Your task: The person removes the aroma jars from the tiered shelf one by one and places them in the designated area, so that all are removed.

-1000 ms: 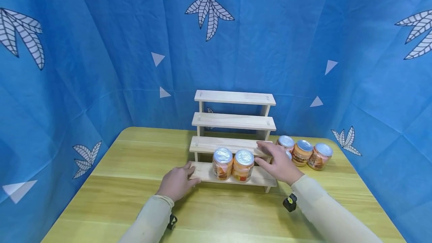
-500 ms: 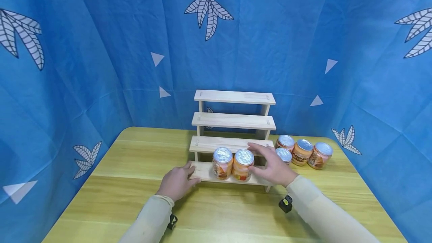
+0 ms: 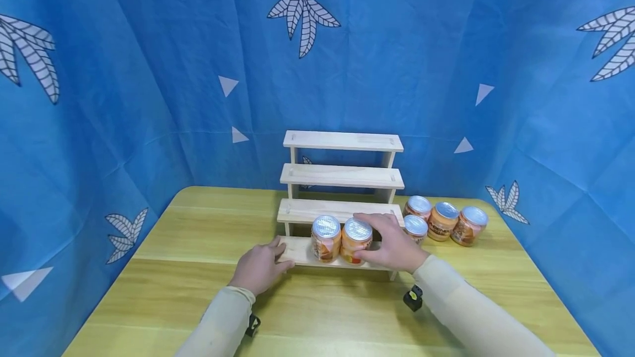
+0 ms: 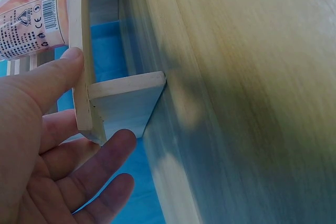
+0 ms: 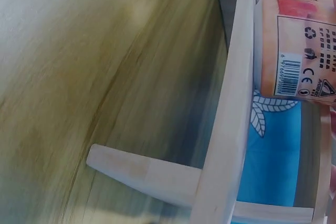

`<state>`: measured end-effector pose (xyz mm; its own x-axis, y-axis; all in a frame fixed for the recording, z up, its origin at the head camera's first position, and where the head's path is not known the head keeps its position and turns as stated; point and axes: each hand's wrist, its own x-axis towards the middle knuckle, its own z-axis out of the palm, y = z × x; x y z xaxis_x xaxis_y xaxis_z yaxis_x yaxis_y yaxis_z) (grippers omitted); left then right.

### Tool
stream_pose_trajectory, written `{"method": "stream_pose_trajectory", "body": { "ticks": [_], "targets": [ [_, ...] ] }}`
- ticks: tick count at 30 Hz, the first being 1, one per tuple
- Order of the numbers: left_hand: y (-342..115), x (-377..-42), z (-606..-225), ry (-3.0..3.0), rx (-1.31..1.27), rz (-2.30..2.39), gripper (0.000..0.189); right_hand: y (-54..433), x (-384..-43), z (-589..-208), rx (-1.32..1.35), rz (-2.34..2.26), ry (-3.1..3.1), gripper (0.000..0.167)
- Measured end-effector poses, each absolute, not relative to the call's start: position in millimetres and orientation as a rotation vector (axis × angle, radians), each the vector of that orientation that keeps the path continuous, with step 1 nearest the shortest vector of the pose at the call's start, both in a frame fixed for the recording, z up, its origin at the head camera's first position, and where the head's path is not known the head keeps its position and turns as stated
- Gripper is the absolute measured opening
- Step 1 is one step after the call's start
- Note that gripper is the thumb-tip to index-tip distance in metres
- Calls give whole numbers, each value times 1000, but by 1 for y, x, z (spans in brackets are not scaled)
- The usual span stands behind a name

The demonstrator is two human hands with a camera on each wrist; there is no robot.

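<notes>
Two orange jars with silver lids stand upright side by side on the lowest step of a pale wooden four-step rack (image 3: pixel 300 249). My left hand (image 3: pixel 255 269) grips the left end of that step; in the left wrist view its thumb (image 4: pixel 72 56) lies against the board near the left jar (image 3: pixel 324 241). My right hand (image 3: pixel 394 244) is around the right jar (image 3: pixel 356 230), thumb at its front and fingers behind by the lid. The right wrist view shows that jar's barcode label (image 5: pixel 290 77), while most of the hand is out of frame there.
Several more matching jars, including one at the far right (image 3: pixel 468 227), stand on the wooden table (image 3: pixel 198 236) to the right of the rack. The rack's upper steps (image 3: pixel 342 176) rise behind the two jars. A blue patterned cloth (image 3: pixel 397 70) surrounds the table on three sides.
My right hand has moved left from the right end of the lowest step to the right jar and closed around it. The left hand and the jars keep their places.
</notes>
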<state>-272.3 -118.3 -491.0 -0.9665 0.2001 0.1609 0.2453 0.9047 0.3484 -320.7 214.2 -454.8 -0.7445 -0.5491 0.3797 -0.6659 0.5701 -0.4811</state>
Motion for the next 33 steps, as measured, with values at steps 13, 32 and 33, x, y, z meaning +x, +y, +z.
{"method": "stream_pose_trajectory", "body": {
  "ticks": [13,32,33],
  "targets": [
    [-115,-267,-486,-2977,-336,-578,58,216,-310,-446,857,1027,-2690,78],
    [-118,-268,-486,-2964,-362,-584,59,260,-303,-439,728,1071,-2670,81],
    [-118,-268,-486,-2964,-368,-584,59,264,-302,-439,716,1061,-2667,81]
  ]
}}
